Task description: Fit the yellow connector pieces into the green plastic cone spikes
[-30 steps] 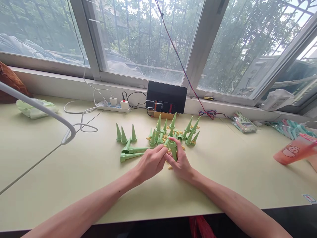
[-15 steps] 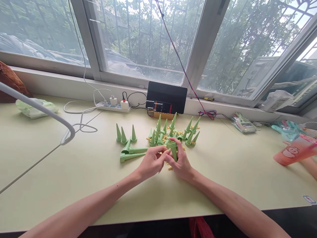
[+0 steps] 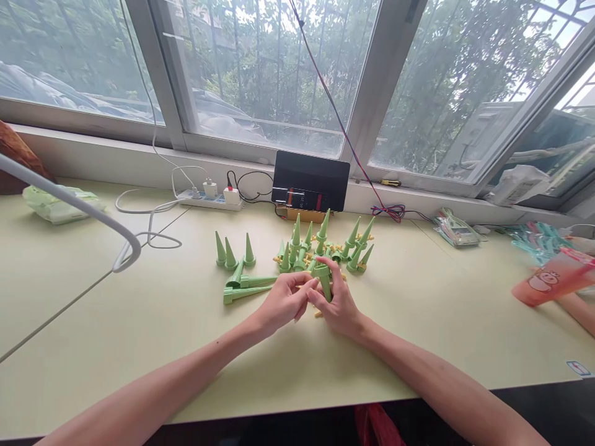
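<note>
My right hand [image 3: 338, 305] is closed round a green plastic cone [image 3: 324, 282], its wide collared end up and its narrow end down. Close against it, my left hand [image 3: 286, 299] has thumb and forefinger pinched together; what sits between them is too small to make out. Behind the hands stands a cluster of green cones [image 3: 296, 238] with small yellow pieces [image 3: 365, 266] among them. Left of these, three cones [image 3: 229, 255] stand upright on their wide ends. Several more cones [image 3: 248, 292] lie beside my left hand, partly hidden by it.
A tablet [image 3: 310, 179] leans at the windowsill. A power strip [image 3: 211, 199] with cables is at back left, near a white curved bar [image 3: 93, 201] and a soft packet [image 3: 60, 204]. On the right, another person's hand is behind a red cup [image 3: 548, 279]; small packets [image 3: 458, 228] lie beyond.
Both hands keep nearly the same pose on the cone. The view has shifted slightly. The red cup at the right has moved and tilted a little.
</note>
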{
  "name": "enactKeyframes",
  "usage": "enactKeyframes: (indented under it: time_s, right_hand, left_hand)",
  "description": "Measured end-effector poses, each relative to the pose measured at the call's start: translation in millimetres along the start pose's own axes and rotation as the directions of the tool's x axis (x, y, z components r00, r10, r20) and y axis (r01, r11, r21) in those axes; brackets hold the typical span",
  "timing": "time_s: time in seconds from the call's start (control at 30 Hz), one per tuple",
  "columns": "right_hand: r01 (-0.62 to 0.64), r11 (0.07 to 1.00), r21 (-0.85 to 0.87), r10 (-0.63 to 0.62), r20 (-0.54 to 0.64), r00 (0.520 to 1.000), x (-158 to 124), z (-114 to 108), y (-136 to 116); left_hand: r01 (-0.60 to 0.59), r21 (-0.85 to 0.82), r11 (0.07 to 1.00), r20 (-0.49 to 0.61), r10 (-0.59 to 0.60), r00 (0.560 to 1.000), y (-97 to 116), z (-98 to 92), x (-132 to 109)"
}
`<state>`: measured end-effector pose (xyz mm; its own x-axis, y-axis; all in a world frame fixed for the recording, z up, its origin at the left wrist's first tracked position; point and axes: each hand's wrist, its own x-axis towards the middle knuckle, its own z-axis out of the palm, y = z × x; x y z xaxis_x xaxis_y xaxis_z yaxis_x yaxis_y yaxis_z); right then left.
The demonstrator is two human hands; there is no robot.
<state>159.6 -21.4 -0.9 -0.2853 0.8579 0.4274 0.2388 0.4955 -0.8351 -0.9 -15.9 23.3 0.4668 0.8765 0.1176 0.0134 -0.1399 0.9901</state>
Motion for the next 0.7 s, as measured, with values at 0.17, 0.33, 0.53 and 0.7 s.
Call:
enactKeyframes:
  time_s: [0.17, 0.33, 0.53, 0.7]
  right_hand:
    - [0.006, 1.000, 0.016, -0.006, -0.004, 1.000, 0, 0, 0]
    - [0.005, 1.000, 0.014, -0.005, -0.019, 1.000, 0, 1, -1]
    - [0.031, 0.999, 0.030, -0.031, -0.018, 0.999, 1, 1, -2]
    - [0.042, 0.998, 0.056, -0.043, 0.011, 0.999, 1, 2, -3]
  left_hand:
    - [-0.042, 0.034, 0.999, -0.004, 0.042, 0.999, -4, -0.4, 1]
    - [-0.079, 0.089, 0.993, -0.019, 0.081, 0.997, -5, 0.1, 0]
    - [-0.277, 0.339, 0.899, -0.042, 0.308, 0.950, -7, -2.2, 1]
    - [-0.531, 0.642, 0.553, 0.077, 0.642, 0.762, -12, -8.3, 3]
